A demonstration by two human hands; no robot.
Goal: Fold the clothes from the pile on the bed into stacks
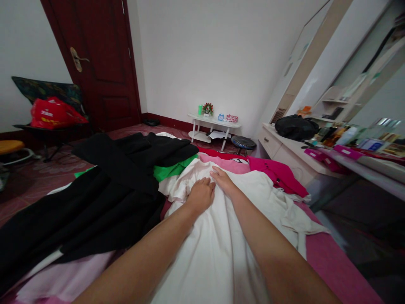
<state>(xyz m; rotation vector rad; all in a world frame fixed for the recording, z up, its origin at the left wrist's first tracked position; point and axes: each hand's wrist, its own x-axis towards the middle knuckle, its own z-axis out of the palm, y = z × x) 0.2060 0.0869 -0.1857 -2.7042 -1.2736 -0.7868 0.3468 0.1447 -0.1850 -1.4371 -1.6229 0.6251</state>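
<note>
A white short-sleeved shirt (210, 245) lies spread across the pink bedding, with long folds running from under my hands toward me. My left hand (201, 195) rests on its upper part, fingers bent and closed on the cloth. Just to the right and slightly farther away, my right hand (222, 180) touches the same shirt with its fingers stretched out and a little apart. The two hands nearly meet at the fingertips. The undersides of both hands are hidden. To the left lies a heap of black clothing (126, 202), partly over a green garment (175, 166).
Magenta clothing (275, 171) lies at the bed's far right, beside a dressing table (284, 154) holding a black bag (296, 127) and bottles. Beyond stand a low white table (215, 121) and a round stool (243, 142). A red bag (57, 113) sits on a chair near the door.
</note>
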